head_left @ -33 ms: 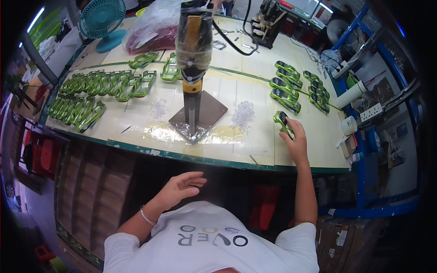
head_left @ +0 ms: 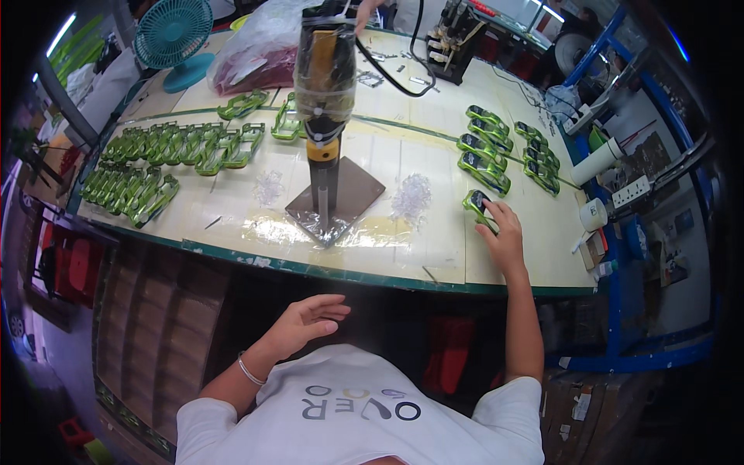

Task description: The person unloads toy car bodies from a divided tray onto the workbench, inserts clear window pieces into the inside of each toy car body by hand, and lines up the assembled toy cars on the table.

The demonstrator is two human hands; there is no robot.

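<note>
My right hand (head_left: pixel 502 234) closes its thumb and fingers round the near end of a green, car-shaped plastic shell (head_left: pixel 477 202) with a dark top, which sits on the right of the worktable (head_left: pixel 434 256). Off the table's front edge, before my chest, my left hand (head_left: pixel 314 318) is held with its fingers stretched out and nothing in it. Between the two, farther in, a yellow-and-black power tool (head_left: pixel 324 93) wrapped in clear film points its metal tube down at a brown square plate (head_left: pixel 358 190). More shells with dark tops (head_left: pixel 484 172) stand beyond my right hand.
Rows of green open frames (head_left: pixel 174 143) fill the table's left side. Small clear pieces lie in two piles (head_left: pixel 411 197) flanking the plate. A teal fan (head_left: pixel 174 35) and a bagged red bundle (head_left: pixel 260 70) stand behind. Another person's hand (head_left: pixel 367 14) is by the tool's cable.
The power tool appears slightly farther left, along with a small shift of the whole view. My right hand stays on the same shell, and my left hand keeps its pose.
</note>
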